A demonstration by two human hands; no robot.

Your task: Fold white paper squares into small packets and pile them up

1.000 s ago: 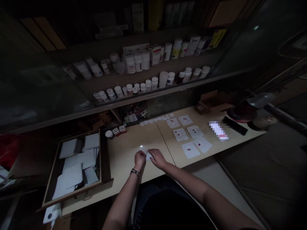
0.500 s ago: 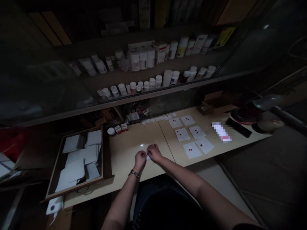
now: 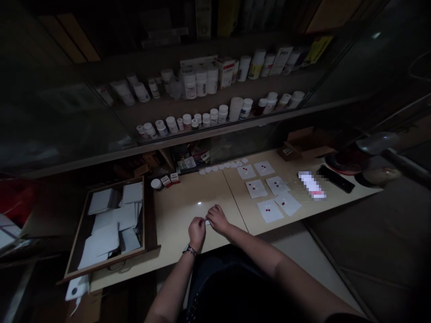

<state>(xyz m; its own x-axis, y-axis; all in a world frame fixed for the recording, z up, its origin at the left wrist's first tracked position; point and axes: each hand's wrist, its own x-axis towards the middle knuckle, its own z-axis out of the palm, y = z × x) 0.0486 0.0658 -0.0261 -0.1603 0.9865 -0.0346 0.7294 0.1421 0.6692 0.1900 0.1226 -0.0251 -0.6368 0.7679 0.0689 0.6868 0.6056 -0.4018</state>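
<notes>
Between my two hands is a small piece of white paper (image 3: 207,222), mostly covered by my fingers. My left hand (image 3: 197,229), with a bracelet at the wrist, is closed with its fingertips pinching the paper's left side. From the other side my right hand (image 3: 217,218) has its fingers curled down onto the same paper. Both hands are low over the pale tabletop (image 3: 175,206). To their right lie several white paper squares (image 3: 270,211) with red and white pills on them. A row of small folded paper packets (image 3: 222,166) runs along the back edge.
An open drawer (image 3: 144,215) of white paper stacks is at left. Near it stand a small jar (image 3: 156,184) and little boxes (image 3: 173,177). Bottles line the shelves (image 3: 188,134) above. A black phone (image 3: 336,178) and an open carton (image 3: 305,142) are at right.
Both hands have shifted slightly down towards the table's front edge, still on the small paper. The pill papers and the packet row have stayed put.
</notes>
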